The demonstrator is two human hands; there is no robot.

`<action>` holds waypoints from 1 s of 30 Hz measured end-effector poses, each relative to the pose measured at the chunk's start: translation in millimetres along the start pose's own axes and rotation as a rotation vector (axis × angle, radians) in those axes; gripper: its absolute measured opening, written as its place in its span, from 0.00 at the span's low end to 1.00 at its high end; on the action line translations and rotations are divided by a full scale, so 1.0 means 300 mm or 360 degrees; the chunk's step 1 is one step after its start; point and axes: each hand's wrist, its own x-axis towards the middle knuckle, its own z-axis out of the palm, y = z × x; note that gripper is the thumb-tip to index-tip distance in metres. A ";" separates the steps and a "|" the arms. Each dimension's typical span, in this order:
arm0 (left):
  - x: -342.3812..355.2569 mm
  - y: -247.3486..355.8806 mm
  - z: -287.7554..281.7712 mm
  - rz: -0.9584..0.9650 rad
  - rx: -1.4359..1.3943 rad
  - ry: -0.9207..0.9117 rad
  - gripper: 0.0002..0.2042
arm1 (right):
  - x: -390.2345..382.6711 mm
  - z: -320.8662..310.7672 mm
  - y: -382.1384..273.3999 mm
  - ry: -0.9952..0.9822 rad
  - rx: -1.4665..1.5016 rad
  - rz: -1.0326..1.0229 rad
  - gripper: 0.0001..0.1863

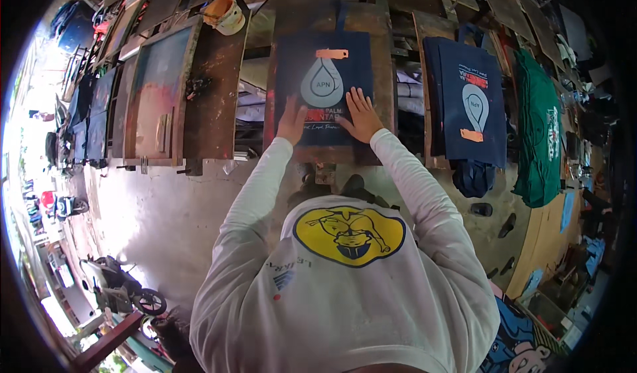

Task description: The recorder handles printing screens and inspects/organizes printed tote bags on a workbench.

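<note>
A navy tote bag [358,48] lies flat on a brown wooden board [389,101], its strap pointing away from me. It carries a pale drop-shaped print, an orange patch and some lettering. My left hand [290,122] rests on the bag's lower left part, flat and slightly blurred. Across from it, my right hand [361,115] lies on the lower right part with fingers stretched out. Both hands hold nothing. Some of the lettering is hidden under them.
To the right, more printed navy tote bags [448,68] lie stacked on another board, beside a pile of green bags [535,127]. A stained screen frame [152,101] is at left, and a paint-smeared bucket [224,14] stands beyond it. A motorcycle [123,287] is parked behind at lower left.
</note>
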 end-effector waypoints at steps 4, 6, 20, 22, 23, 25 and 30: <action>0.001 0.035 0.030 0.0172 0.0643 -0.0180 0.55 | -0.011 -0.013 -0.002 -0.0127 -0.0230 -0.0013 0.55; -0.012 0.069 0.039 0.0164 0.0774 -0.0194 0.59 | -0.013 -0.014 -0.002 -0.0165 -0.0235 0.0021 0.56; -0.006 0.144 0.036 -0.0064 0.1155 -0.0401 0.72 | 0.138 -0.017 -0.060 -0.0157 0.0226 0.0283 0.34; 0.009 0.158 0.039 -0.0018 0.1230 -0.0370 0.71 | 0.167 0.053 -0.002 0.0088 0.0268 0.0148 0.29; 0.007 0.170 0.045 0.0008 0.1217 -0.0404 0.71 | 0.157 0.090 0.048 0.0233 0.0259 0.0129 0.29; 0.007 0.187 0.027 -0.0116 0.1204 -0.0452 0.71 | 0.148 0.088 0.082 0.0326 0.0177 0.0143 0.30; 0.025 0.194 -0.009 -0.0097 0.1239 -0.0551 0.69 | 0.060 -0.004 -0.003 0.0303 -0.0112 0.0539 0.34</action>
